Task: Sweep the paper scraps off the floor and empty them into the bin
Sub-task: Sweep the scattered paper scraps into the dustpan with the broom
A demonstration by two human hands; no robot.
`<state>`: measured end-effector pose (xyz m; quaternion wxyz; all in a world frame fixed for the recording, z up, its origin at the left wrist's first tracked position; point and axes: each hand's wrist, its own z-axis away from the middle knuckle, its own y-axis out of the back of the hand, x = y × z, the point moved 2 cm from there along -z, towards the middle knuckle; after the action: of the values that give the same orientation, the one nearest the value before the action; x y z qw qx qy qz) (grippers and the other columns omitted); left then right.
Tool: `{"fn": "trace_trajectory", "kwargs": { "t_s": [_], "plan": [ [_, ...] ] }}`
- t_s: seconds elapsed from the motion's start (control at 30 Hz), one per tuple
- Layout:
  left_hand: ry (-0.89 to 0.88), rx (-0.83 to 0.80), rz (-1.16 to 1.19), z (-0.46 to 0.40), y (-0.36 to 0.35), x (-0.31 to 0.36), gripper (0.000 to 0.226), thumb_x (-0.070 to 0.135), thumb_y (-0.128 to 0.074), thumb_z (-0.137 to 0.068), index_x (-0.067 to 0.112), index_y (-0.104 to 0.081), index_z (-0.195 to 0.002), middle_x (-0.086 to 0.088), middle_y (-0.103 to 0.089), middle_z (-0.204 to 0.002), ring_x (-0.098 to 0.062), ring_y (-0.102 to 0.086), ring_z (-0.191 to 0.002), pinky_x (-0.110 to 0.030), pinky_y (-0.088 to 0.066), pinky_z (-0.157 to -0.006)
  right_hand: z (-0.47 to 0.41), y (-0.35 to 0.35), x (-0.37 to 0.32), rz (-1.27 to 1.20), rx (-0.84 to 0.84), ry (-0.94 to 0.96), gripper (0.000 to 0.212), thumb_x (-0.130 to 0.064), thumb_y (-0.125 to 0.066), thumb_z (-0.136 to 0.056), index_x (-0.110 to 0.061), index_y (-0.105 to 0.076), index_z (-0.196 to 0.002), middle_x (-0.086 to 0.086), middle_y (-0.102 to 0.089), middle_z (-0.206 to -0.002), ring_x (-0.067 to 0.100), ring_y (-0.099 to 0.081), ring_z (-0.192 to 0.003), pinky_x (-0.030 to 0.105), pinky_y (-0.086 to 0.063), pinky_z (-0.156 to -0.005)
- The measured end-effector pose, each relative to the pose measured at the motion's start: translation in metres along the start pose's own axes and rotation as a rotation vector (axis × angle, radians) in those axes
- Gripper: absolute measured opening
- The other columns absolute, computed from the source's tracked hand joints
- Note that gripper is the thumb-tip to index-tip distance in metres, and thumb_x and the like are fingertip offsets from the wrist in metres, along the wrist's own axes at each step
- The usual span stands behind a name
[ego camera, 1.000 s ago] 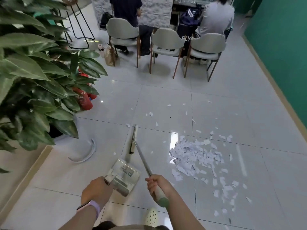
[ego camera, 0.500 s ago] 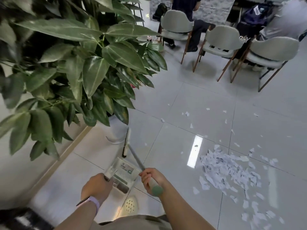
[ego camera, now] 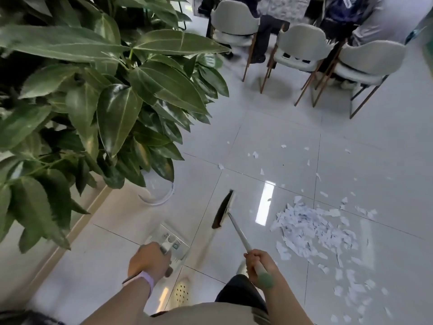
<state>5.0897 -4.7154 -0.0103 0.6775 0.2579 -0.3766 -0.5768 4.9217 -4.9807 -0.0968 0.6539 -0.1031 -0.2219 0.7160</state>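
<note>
A: The left hand [ego camera: 150, 260] gripped the dustpan [ego camera: 172, 242]; the right hand [ego camera: 259, 261] gripped the broom [ego camera: 225, 211].
B: Its head had swung right, away from the dustpan, toward the scraps [ego camera: 309, 228] piled on the floor.

Person seen from above: 2 bare forearms, no sleeves in view. Left hand [ego camera: 150, 260] has a lilac band [ego camera: 146, 280] round the wrist with a dark edge strip on its outer side. Right hand [ego camera: 259, 261] wears nothing. Beige top [ego camera: 206, 313] at bottom centre, dark trouser leg [ego camera: 239, 292] above it, perforated pale shoe [ego camera: 181, 293] to its left.
</note>
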Motion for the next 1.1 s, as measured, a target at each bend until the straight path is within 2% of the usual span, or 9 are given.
{"fn": "trace_trajectory", "kwargs": {
  "t_s": [0.07,0.1,0.2,0.27,0.43,0.57,0.63,0.9,1.1],
  "plan": [
    [-0.037,-0.022,-0.043,-0.006,-0.004,0.028,0.021,0.047,-0.055,-0.094,0.028,-0.056,-0.085,0.004,-0.064,-0.089,-0.019,-0.060,-0.079,-0.028,-0.047,-0.069,0.007,0.007,-0.020,-0.029,-0.030,0.053,0.074,0.026,-0.080,-0.024,-0.011,-0.046,-0.078,-0.001,-0.044,-0.045,0.010,-0.045,-0.029,0.021,-0.040,-0.027],
    [-0.046,-0.024,-0.048,-0.011,-0.005,0.042,0.022,0.048,-0.056,-0.094,0.028,-0.057,-0.086,0.002,-0.067,-0.093,-0.020,-0.060,-0.079,-0.029,-0.047,-0.069,0.013,0.009,-0.032,-0.046,-0.015,0.084,0.067,0.024,-0.081,-0.030,-0.011,-0.046,-0.075,-0.001,-0.043,-0.045,0.010,-0.044,-0.028,0.020,-0.039,-0.026],
    [-0.060,-0.013,-0.026,-0.023,-0.010,0.087,0.023,0.049,-0.055,-0.096,0.026,-0.059,-0.089,0.001,-0.067,-0.093,-0.020,-0.058,-0.078,-0.029,-0.044,-0.067,0.029,0.016,-0.075,-0.058,0.106,0.186,0.027,-0.002,-0.058,-0.084,-0.018,-0.040,-0.072,-0.005,-0.040,-0.040,0.008,-0.041,-0.026,0.016,-0.035,-0.026],
    [-0.076,-0.011,0.000,-0.028,-0.015,0.124,0.023,0.047,-0.054,-0.098,0.026,-0.057,-0.091,0.002,-0.062,-0.090,-0.020,-0.056,-0.079,-0.029,-0.044,-0.067,0.035,0.018,-0.106,-0.053,0.177,0.239,0.028,-0.009,-0.045,-0.095,-0.020,-0.037,-0.071,-0.006,-0.039,-0.040,0.007,-0.038,-0.026,0.015,-0.034,-0.027],
    [-0.123,0.004,0.039,-0.038,-0.032,0.210,0.033,0.056,-0.051,-0.096,0.025,-0.061,-0.090,-0.001,-0.068,-0.094,-0.023,-0.058,-0.078,-0.030,-0.047,-0.070,0.059,-0.002,-0.184,0.060,0.294,0.346,0.024,-0.008,-0.048,-0.096,-0.015,-0.042,-0.074,-0.001,-0.040,-0.043,0.008,-0.038,-0.027,0.014,-0.034,-0.029],
    [-0.116,0.021,-0.029,-0.043,-0.043,0.248,0.040,0.063,-0.047,-0.094,0.026,-0.063,-0.090,-0.001,-0.072,-0.100,-0.025,-0.061,-0.079,-0.030,-0.047,-0.070,0.059,-0.034,-0.222,0.293,0.381,0.393,0.011,-0.007,-0.054,-0.094,-0.006,-0.051,-0.084,0.003,-0.042,-0.044,0.013,-0.039,-0.030,0.018,-0.035,-0.032],
    [-0.085,0.031,-0.039,-0.046,-0.044,0.262,0.044,0.065,-0.048,-0.092,0.025,-0.065,-0.094,0.000,-0.072,-0.100,-0.025,-0.066,-0.085,-0.030,-0.049,-0.070,0.053,-0.056,-0.235,0.426,0.389,0.399,0.017,-0.013,-0.057,-0.095,-0.003,-0.054,-0.081,0.005,-0.045,-0.044,0.015,-0.041,-0.032,0.021,-0.036,-0.033],
    [0.056,0.091,0.079,-0.058,-0.030,0.286,0.046,0.066,-0.046,-0.093,0.023,-0.063,-0.086,0.003,-0.068,-0.087,-0.020,-0.063,-0.078,-0.030,-0.051,-0.068,0.023,-0.160,-0.254,0.442,0.064,0.119,0.017,-0.015,-0.055,-0.098,-0.004,-0.052,-0.086,0.000,-0.038,-0.059,0.007,-0.037,-0.030,0.016,-0.033,-0.030],
    [0.157,0.162,0.139,-0.065,-0.011,0.265,0.049,0.066,-0.049,-0.093,0.021,-0.060,-0.076,0.005,-0.065,-0.074,-0.016,-0.061,-0.068,-0.029,-0.046,-0.061,-0.017,-0.210,-0.240,0.285,-0.146,-0.185,0.012,-0.010,-0.053,-0.096,-0.009,-0.046,-0.086,-0.002,-0.041,-0.047,0.008,-0.044,-0.030,0.015,-0.039,-0.032]
  ]
}}
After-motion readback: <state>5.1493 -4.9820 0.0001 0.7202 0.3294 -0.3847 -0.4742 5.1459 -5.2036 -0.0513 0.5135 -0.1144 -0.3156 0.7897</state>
